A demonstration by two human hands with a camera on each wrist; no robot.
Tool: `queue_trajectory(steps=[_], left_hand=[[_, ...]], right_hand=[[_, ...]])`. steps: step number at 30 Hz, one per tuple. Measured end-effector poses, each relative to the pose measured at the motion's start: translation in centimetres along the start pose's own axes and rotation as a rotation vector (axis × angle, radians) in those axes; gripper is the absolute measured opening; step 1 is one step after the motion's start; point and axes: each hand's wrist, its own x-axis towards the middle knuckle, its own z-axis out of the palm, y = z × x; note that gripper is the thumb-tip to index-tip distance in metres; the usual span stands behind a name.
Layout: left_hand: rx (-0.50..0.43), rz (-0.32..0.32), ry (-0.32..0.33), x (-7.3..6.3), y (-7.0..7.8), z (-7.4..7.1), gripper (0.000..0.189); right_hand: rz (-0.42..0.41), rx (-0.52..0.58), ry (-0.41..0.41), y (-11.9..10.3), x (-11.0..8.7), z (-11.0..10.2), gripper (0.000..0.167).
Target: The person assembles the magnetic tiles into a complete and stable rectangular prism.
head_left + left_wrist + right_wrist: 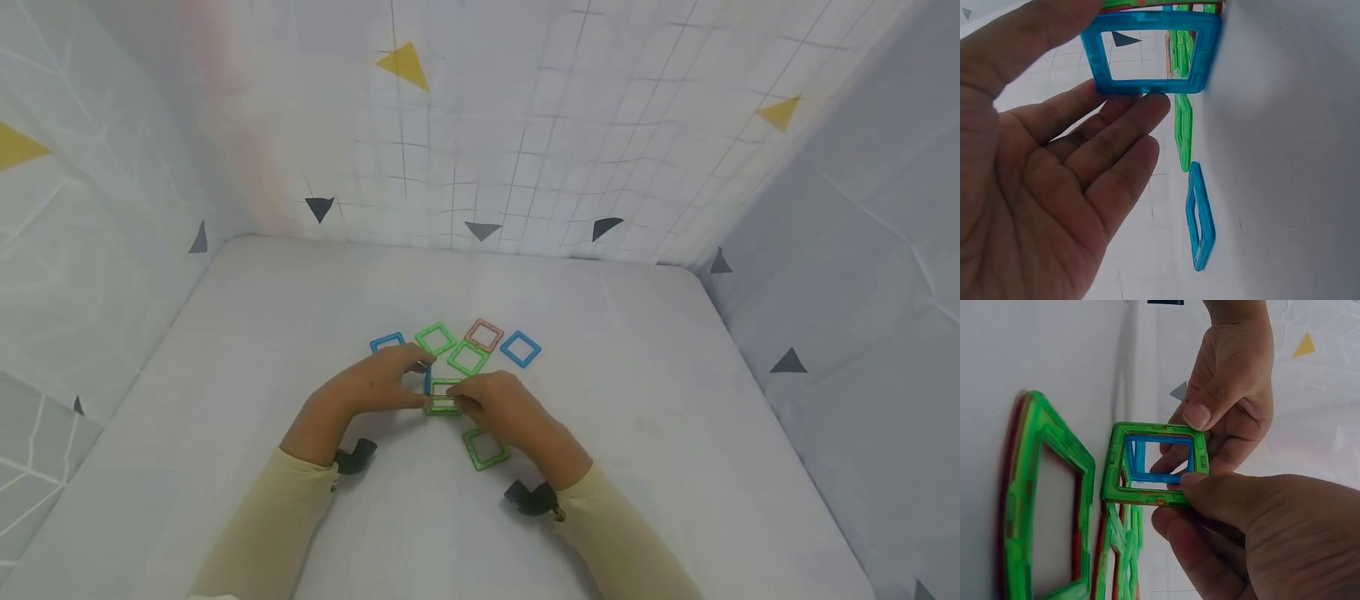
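Between the hands stands a small box-like build of square magnetic tiles. In the right wrist view its upright green tile faces the camera, with a blue tile forming another side. My left hand holds the build from the left, thumb at a corner of the green tile and fingers at the blue tile's far edge. From the other side my right hand pinches the build's edge, thumb on the green tile's border. Its fingers partly hide that side. A loose green tile lies by the right wrist.
Beyond the build lie two loose green tiles, a reddish tile and a blue tile at the right. Another blue tile shows past the left hand. Pale walls with triangle marks enclose the white table.
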Motion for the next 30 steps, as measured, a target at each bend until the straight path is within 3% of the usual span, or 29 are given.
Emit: queue_trajectory(steps=[6,10,13,20,30], left_hand=[[0.0,-0.027,-0.007,0.1,0.0,0.1,0.068],[-0.004,-0.039,-0.017,0.2,0.0,0.2,0.068],[-0.009,-0.047,-0.016,0.2,0.0,0.3,0.068],[-0.003,-0.051,-0.016,0.1,0.1,0.3,0.068],[-0.006,-0.034,0.0,-0.1,0.3,0.1,0.067]], right_hand=[[0.137,0.043,-0.106,0.4,0.0,-0.7,0.025],[0.2,0.039,-0.158,0.7,-0.3,-1.2,0.015],[0.201,0.034,-0.217,0.8,-0.5,-1.4,0.01],[0.204,0.021,-0.37,0.6,-1.4,-1.4,0.017],[0.181,-0.012,-0.356,0.8,-1.8,-0.6,0.013]])
